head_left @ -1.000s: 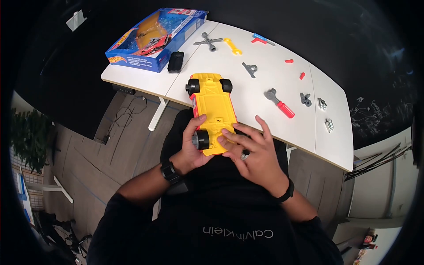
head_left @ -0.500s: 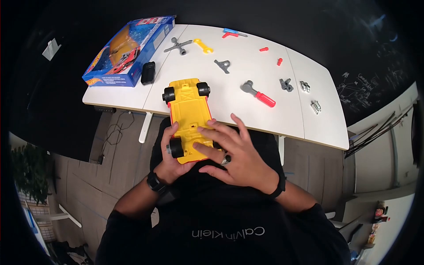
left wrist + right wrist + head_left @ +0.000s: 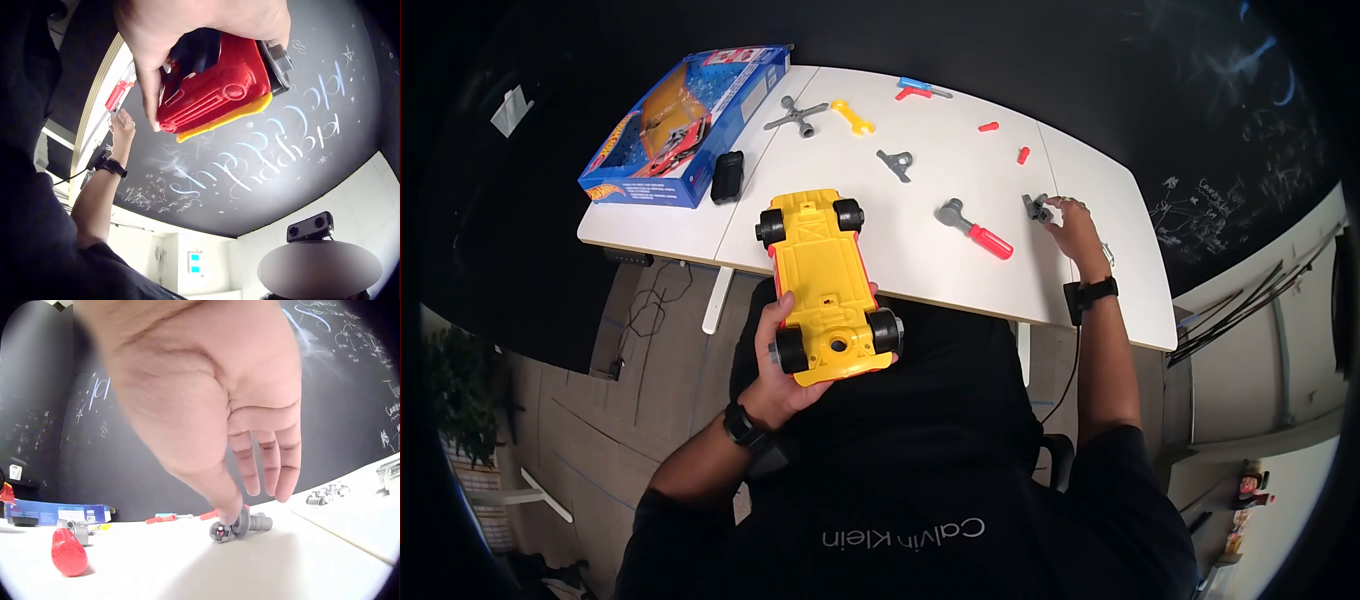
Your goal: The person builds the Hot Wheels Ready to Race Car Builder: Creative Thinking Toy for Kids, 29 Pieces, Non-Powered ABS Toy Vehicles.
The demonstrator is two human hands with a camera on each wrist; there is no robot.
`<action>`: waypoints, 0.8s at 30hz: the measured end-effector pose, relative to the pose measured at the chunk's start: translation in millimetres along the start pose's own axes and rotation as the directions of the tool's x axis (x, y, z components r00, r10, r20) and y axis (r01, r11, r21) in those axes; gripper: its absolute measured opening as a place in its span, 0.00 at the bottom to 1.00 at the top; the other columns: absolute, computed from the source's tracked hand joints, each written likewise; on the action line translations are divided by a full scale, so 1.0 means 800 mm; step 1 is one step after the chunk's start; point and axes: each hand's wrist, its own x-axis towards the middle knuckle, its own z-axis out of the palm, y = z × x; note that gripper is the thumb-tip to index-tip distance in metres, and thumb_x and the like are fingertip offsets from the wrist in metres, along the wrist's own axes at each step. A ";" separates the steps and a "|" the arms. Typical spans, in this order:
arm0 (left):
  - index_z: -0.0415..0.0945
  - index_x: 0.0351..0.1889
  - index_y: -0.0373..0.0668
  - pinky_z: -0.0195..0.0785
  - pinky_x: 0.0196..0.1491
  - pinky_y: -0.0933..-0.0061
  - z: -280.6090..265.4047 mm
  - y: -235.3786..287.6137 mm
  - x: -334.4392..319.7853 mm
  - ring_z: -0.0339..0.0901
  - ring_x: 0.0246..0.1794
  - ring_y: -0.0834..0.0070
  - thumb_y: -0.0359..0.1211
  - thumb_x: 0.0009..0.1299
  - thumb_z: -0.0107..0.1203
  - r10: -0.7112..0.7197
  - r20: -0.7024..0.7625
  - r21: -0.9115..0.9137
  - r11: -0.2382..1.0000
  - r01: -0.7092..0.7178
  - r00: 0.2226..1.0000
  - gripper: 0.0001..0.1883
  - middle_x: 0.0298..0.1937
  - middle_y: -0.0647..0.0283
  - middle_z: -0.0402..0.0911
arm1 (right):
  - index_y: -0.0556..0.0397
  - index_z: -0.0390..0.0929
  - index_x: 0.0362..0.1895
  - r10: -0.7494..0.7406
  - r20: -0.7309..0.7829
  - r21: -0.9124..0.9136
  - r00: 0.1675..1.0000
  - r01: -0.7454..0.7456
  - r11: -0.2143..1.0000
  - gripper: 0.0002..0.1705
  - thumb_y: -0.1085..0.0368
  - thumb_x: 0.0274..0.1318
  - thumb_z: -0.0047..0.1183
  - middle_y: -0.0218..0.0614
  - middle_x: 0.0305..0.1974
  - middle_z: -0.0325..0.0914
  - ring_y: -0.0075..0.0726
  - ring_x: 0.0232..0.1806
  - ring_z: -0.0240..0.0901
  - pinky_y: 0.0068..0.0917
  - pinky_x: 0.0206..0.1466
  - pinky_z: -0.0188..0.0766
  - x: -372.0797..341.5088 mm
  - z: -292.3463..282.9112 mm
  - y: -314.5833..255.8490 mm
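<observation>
My left hand grips the rear part of a toy car, its yellow underside facing up and its black wheels showing. In the left wrist view the red body of the car is visible under that hand. Over at the table's right side, my right hand reaches down to a cluster of small grey plastic parts. The right wrist view shows the thumb against one grey part with a slotted round end; the index finger is hidden behind the thumb and the other fingers hang down.
On the white table lie a red-handled hammer, a grey bracket, a yellow wrench, a grey cross wrench, two small red pieces and a blue-red screwdriver. A blue box and black tray stand left.
My right hand has left the car's underside and moved right to the grey parts, uncovering a round hole and a rear wheel. The left hand still holds the car.
</observation>
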 end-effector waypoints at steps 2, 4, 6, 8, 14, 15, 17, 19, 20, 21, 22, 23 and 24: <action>0.53 0.84 0.50 0.63 0.69 0.19 -0.007 0.000 0.000 0.69 0.75 0.44 0.57 0.74 0.54 -0.008 -0.023 0.041 0.999 0.009 1.000 0.45 0.77 0.44 0.67 | 0.55 0.86 0.52 0.025 0.023 0.002 0.999 -0.025 1.000 0.22 0.72 0.51 0.71 0.55 0.47 0.86 0.59 0.50 0.84 0.45 0.56 0.79 0.003 0.007 0.007; 0.53 0.84 0.50 0.63 0.69 0.19 -0.013 -0.001 0.001 0.70 0.75 0.44 0.57 0.74 0.54 -0.014 -0.024 0.034 0.999 0.015 1.000 0.45 0.77 0.44 0.67 | 0.55 0.86 0.51 0.053 0.042 0.006 0.998 -0.054 0.999 0.21 0.71 0.51 0.72 0.56 0.44 0.87 0.57 0.47 0.85 0.45 0.54 0.80 0.005 0.015 0.014; 0.53 0.84 0.50 0.63 0.69 0.19 -0.011 -0.001 0.002 0.70 0.75 0.43 0.57 0.74 0.54 -0.020 -0.023 0.029 0.999 0.021 1.000 0.44 0.77 0.44 0.67 | 0.56 0.86 0.48 0.072 -0.022 0.008 0.997 -0.072 0.997 0.17 0.67 0.53 0.72 0.54 0.36 0.87 0.56 0.41 0.87 0.46 0.48 0.81 0.004 0.025 0.022; 0.57 0.81 0.45 0.68 0.70 0.27 -0.001 -0.001 0.002 0.74 0.72 0.51 0.55 0.76 0.52 -0.009 -0.012 0.020 1.000 0.009 1.000 0.40 0.71 0.46 0.73 | 0.56 0.86 0.45 0.145 -0.020 0.027 0.989 -0.144 0.989 0.15 0.65 0.54 0.71 0.52 0.35 0.87 0.52 0.38 0.86 0.44 0.45 0.80 0.001 0.029 0.022; 0.59 0.80 0.45 0.67 0.72 0.30 0.007 0.000 -0.001 0.74 0.72 0.51 0.55 0.75 0.54 -0.005 -0.021 0.024 1.000 0.005 1.000 0.41 0.72 0.47 0.73 | 0.57 0.85 0.40 0.224 -0.094 0.079 0.970 -0.217 0.973 0.08 0.67 0.60 0.66 0.47 0.29 0.87 0.49 0.31 0.86 0.42 0.38 0.79 -0.020 0.031 0.042; 0.59 0.80 0.45 0.67 0.72 0.30 0.005 0.000 -0.002 0.74 0.72 0.51 0.55 0.75 0.54 0.010 -0.028 0.025 1.000 -0.010 1.000 0.41 0.72 0.47 0.73 | 0.56 0.85 0.41 0.158 -0.184 0.065 0.970 -0.149 0.987 0.07 0.68 0.61 0.64 0.46 0.28 0.87 0.49 0.31 0.86 0.41 0.37 0.79 -0.024 0.036 0.046; 0.59 0.80 0.45 0.67 0.73 0.35 -0.003 0.000 -0.002 0.74 0.73 0.52 0.54 0.75 0.55 0.010 -0.065 0.027 1.000 -0.008 0.998 0.40 0.72 0.48 0.73 | 0.55 0.85 0.44 0.238 -0.066 0.200 0.969 -0.221 0.955 0.07 0.68 0.64 0.63 0.44 0.30 0.88 0.40 0.33 0.87 0.36 0.39 0.80 -0.035 -0.012 -0.016; 0.60 0.80 0.44 0.68 0.73 0.40 -0.003 0.001 -0.003 0.76 0.72 0.54 0.53 0.76 0.55 -0.008 -0.066 0.014 1.000 0.009 0.998 0.39 0.72 0.49 0.74 | 0.54 0.84 0.52 0.011 0.005 0.555 1.000 -0.012 0.832 0.10 0.74 0.69 0.59 0.31 0.35 0.86 0.25 0.36 0.81 0.26 0.40 0.79 -0.056 -0.048 -0.088; 0.59 0.81 0.47 0.63 0.73 0.30 -0.008 0.001 -0.002 0.74 0.73 0.53 0.56 0.75 0.53 -0.004 -0.080 0.078 0.997 0.010 0.997 0.40 0.74 0.49 0.72 | 0.54 0.84 0.54 -0.180 0.056 0.665 0.982 0.097 0.740 0.11 0.74 0.70 0.58 0.33 0.40 0.86 0.24 0.41 0.82 0.26 0.42 0.80 -0.068 -0.069 -0.127; 0.57 0.82 0.49 0.58 0.73 0.21 -0.013 0.001 -0.001 0.72 0.74 0.52 0.59 0.75 0.50 -0.002 -0.092 0.143 0.990 0.015 0.996 0.42 0.75 0.49 0.70 | 0.53 0.84 0.54 -0.270 0.177 0.755 0.946 0.046 0.654 0.11 0.73 0.71 0.58 0.33 0.43 0.86 0.25 0.44 0.81 0.25 0.43 0.80 -0.083 -0.098 -0.178; 0.57 0.82 0.49 0.58 0.73 0.21 -0.014 0.000 0.000 0.72 0.74 0.52 0.59 0.75 0.50 0.001 -0.095 0.145 0.989 0.013 0.995 0.42 0.75 0.49 0.70 | 0.53 0.85 0.54 -0.323 0.238 0.763 0.916 0.029 0.646 0.10 0.71 0.72 0.57 0.31 0.46 0.86 0.25 0.46 0.81 0.26 0.47 0.79 -0.101 -0.121 -0.228; 0.58 0.82 0.49 0.60 0.73 0.24 -0.014 0.000 0.001 0.72 0.74 0.53 0.59 0.76 0.50 0.007 -0.111 0.156 0.988 0.010 0.994 0.41 0.75 0.49 0.71 | 0.51 0.85 0.54 -0.418 0.276 0.779 0.866 0.054 0.625 0.10 0.70 0.73 0.57 0.30 0.47 0.85 0.25 0.47 0.81 0.25 0.47 0.76 -0.114 -0.133 -0.262; 0.59 0.81 0.49 0.62 0.74 0.27 -0.013 -0.001 0.001 0.73 0.73 0.53 0.59 0.76 0.49 0.014 -0.125 0.166 0.986 0.007 0.992 0.41 0.75 0.50 0.71 | 0.50 0.84 0.56 -0.538 0.232 0.811 0.811 0.144 0.567 0.12 0.68 0.72 0.58 0.30 0.44 0.84 0.22 0.43 0.79 0.24 0.45 0.73 -0.121 -0.128 -0.282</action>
